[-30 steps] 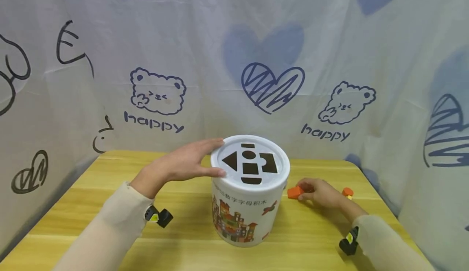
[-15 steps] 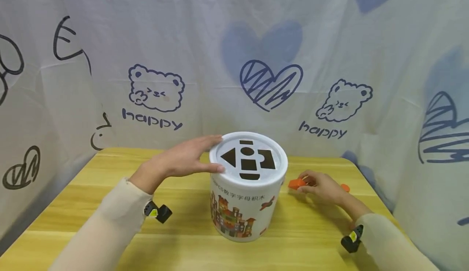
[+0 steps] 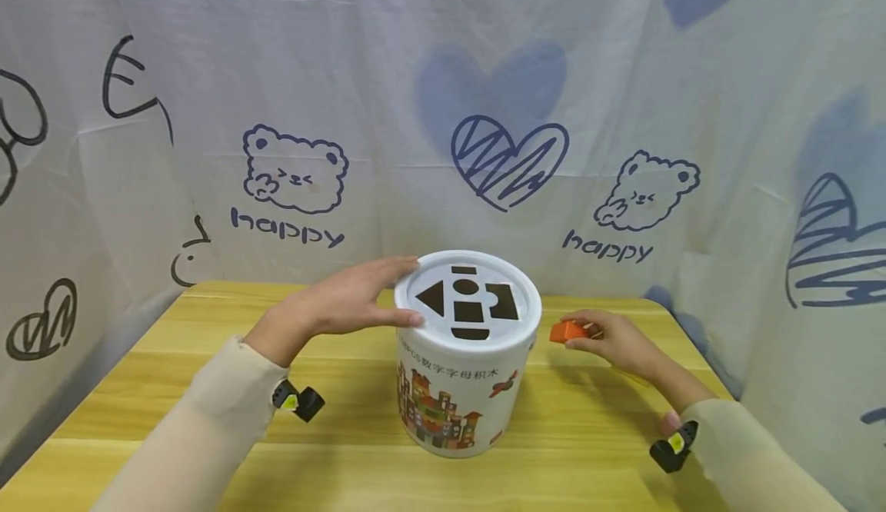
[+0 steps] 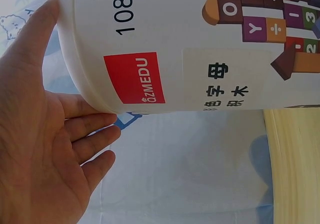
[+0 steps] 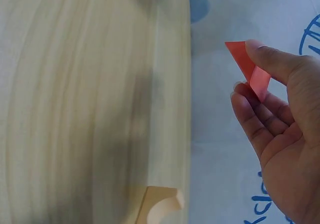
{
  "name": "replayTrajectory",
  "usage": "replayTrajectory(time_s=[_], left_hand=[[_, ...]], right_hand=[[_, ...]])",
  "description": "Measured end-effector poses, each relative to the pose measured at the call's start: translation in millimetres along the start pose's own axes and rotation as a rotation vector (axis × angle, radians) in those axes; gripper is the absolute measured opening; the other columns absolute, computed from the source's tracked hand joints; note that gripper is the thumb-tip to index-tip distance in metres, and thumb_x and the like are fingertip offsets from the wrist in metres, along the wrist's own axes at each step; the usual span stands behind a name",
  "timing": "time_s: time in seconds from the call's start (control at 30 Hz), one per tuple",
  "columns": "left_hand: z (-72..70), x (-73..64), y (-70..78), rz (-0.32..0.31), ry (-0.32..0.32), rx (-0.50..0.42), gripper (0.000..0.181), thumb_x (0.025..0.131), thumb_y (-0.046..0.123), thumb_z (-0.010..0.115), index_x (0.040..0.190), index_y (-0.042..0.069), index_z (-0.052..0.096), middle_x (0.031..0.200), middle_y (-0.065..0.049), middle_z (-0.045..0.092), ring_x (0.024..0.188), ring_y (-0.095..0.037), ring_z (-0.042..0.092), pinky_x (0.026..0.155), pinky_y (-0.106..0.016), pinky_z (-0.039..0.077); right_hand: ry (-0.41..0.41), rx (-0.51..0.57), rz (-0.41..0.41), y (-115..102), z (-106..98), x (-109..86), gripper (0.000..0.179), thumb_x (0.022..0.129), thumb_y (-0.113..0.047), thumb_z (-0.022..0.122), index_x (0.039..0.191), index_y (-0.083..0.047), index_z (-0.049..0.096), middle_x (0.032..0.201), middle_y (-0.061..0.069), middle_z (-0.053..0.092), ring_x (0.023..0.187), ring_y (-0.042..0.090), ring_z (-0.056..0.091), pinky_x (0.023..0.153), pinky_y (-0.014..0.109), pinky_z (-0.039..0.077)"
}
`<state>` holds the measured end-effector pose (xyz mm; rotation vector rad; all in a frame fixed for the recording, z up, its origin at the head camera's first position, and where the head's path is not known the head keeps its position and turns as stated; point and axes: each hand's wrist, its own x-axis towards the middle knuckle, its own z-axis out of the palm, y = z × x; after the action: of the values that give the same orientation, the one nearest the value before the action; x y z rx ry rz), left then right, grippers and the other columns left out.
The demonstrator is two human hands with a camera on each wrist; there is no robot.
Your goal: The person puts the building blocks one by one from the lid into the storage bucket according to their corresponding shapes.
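A white bucket (image 3: 457,377) printed with colourful building blocks stands upright mid-table. Its white lid (image 3: 521,334) has several dark shaped holes, including a triangle, a circle and a square. My left hand (image 3: 339,300) rests against the left of the lid's rim, thumb and fingers spread and fairly straight; in the left wrist view, the fingertips touch the rim. To the right of the bucket, my right hand (image 3: 619,340) pinches an orange-red triangular block (image 5: 242,58) between thumb and fingers. The block is held above the table, apart from the bucket.
A yellowish block with a curved cut-out (image 5: 162,199) lies on the wooden table (image 3: 332,435) near its edge in the right wrist view. A pale curtain (image 3: 401,112) with hearts and bears hangs behind and beside the table.
My right hand has lifted the orange-red block and moved slightly away from me. A round orange piece seen earlier behind the right wrist is now hidden. The left hand stays on the lid.
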<state>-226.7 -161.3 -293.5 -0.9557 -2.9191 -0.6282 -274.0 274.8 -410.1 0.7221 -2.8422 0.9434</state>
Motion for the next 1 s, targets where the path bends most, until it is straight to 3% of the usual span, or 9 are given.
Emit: replayTrajectory(time_s=[0.4, 0.77, 1.0], left_hand=[[-0.2, 0.3, 0.2, -0.007, -0.006, 0.000, 0.101, 0.079, 0.077, 0.056, 0.155, 0.016, 0.029, 0.158, -0.003, 0.029, 0.143, -0.028, 0.028, 0.114, -0.056, 0.024], [0.0, 0.3, -0.5, -0.006, -0.008, 0.007, 0.101, 0.079, 0.077, 0.056, 0.155, 0.015, 0.029, 0.159, -0.003, 0.028, 0.143, -0.028, 0.028, 0.114, -0.056, 0.024], [0.1, 0.4, 0.6, -0.004, -0.008, 0.011, 0.101, 0.080, 0.077, 0.055, 0.155, 0.015, 0.029, 0.159, -0.004, 0.027, 0.143, -0.028, 0.028, 0.114, -0.056, 0.024]], right_hand=[[0.085, 0.000, -0.022, -31, -19, 1.9, 0.044, 0.088, -0.027, 0.075, 0.125, -0.005, 0.065, 0.107, 0.009, 0.069, 0.091, 0.023, 0.066, 0.080, 0.041, 0.057], [0.087, -0.063, -0.014, -62, -40, 2.5, 0.051, 0.090, -0.040, 0.070, 0.131, -0.010, 0.060, 0.109, 0.007, 0.069, 0.091, 0.021, 0.065, 0.079, 0.040, 0.057], [0.115, -0.067, -0.066, -90, -54, 5.9, 0.050, 0.090, -0.037, 0.071, 0.129, -0.009, 0.060, 0.113, 0.009, 0.067, 0.094, 0.024, 0.064, 0.082, 0.043, 0.057]])
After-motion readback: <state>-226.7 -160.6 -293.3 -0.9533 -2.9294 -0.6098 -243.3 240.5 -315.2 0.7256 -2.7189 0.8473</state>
